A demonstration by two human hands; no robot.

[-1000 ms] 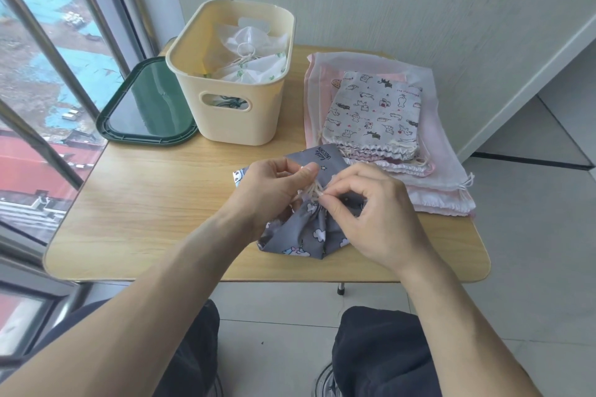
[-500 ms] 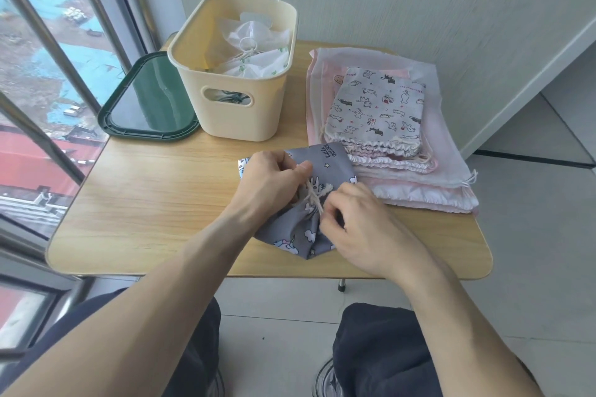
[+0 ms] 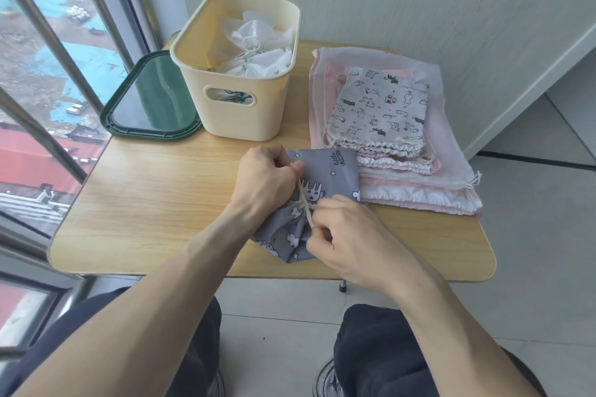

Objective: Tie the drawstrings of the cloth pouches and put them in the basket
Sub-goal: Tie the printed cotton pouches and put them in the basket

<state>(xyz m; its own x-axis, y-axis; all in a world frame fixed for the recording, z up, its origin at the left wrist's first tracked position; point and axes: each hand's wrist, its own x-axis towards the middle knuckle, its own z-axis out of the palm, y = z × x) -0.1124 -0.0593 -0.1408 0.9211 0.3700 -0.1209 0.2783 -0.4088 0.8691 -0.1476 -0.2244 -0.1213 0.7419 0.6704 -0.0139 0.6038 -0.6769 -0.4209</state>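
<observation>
Head view: the grey unicorn pouch (image 3: 325,184) lies on the counter (image 3: 154,203), near its front edge, its mouth gathered. The left hand (image 3: 264,177) pinches one end of the cream drawstring (image 3: 304,203) and the right hand (image 3: 342,232) pinches the other, the cord taut between them. Judged from this, the knot is being tightened; next it needs cinching, then the pouch goes into the basket (image 3: 238,106), which already holds white pouches. More pouches (image 3: 380,106) wait stacked at right. Compared with a second ago, the hands have drawn apart.
</observation>
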